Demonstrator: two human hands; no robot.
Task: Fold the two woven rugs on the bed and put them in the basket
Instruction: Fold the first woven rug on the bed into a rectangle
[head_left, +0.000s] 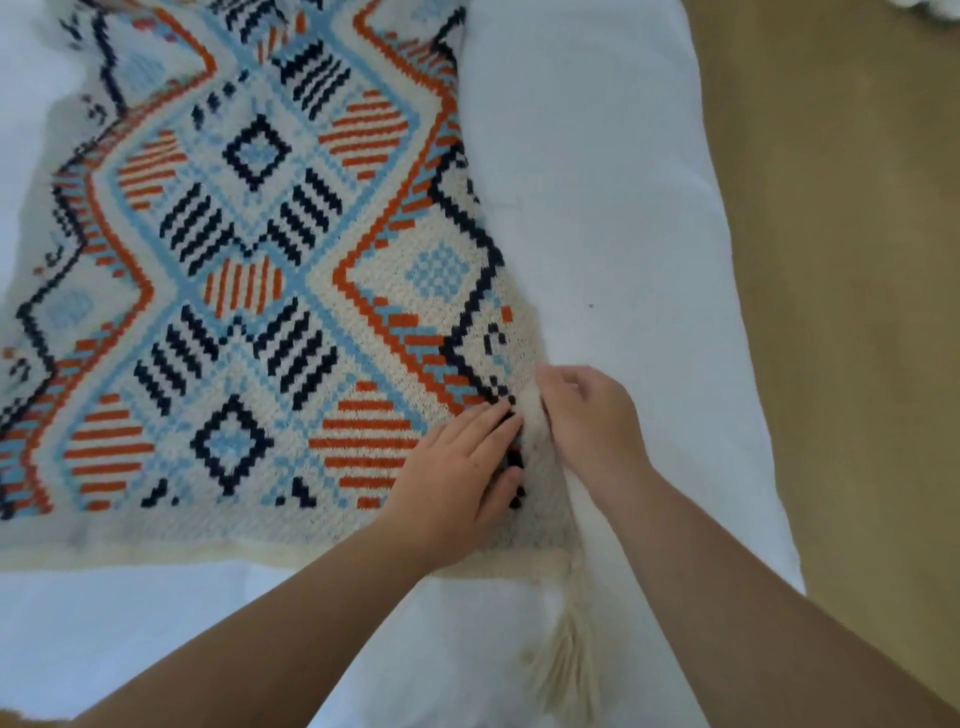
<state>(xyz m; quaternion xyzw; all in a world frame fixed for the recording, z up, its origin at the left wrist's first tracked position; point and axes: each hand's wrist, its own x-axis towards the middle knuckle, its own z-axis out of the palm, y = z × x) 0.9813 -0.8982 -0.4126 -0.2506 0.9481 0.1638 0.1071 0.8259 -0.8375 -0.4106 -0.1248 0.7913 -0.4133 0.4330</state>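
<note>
Your right hand (584, 415) is curled round the cream side edge of the woven rug (249, 291), bunching it into a small ridge, while your left hand (462, 467) lies flat with straight fingers on the rug just inside that edge, pinning the patterned cloth down. The rug itself is spread out on the bed (597, 182), its near corner just below your hands, with a cream tassel (566, 654) trailing from that corner toward you. The risk, as I judge it, is that you lift only this bunched bit of edge: the loose knit would stretch and drag, and the fold would come out skewed rather than edge to edge. The tassel could also get tucked inside or caught under your wrist. Only one rug is in sight, and neither the second rug nor the basket shows here. The white sheet under the rug looks soft and slightly rumpled, so it may ride up with the rug. Right of the rug, beyond the bed's edge, lies tan floor (857, 260).
</note>
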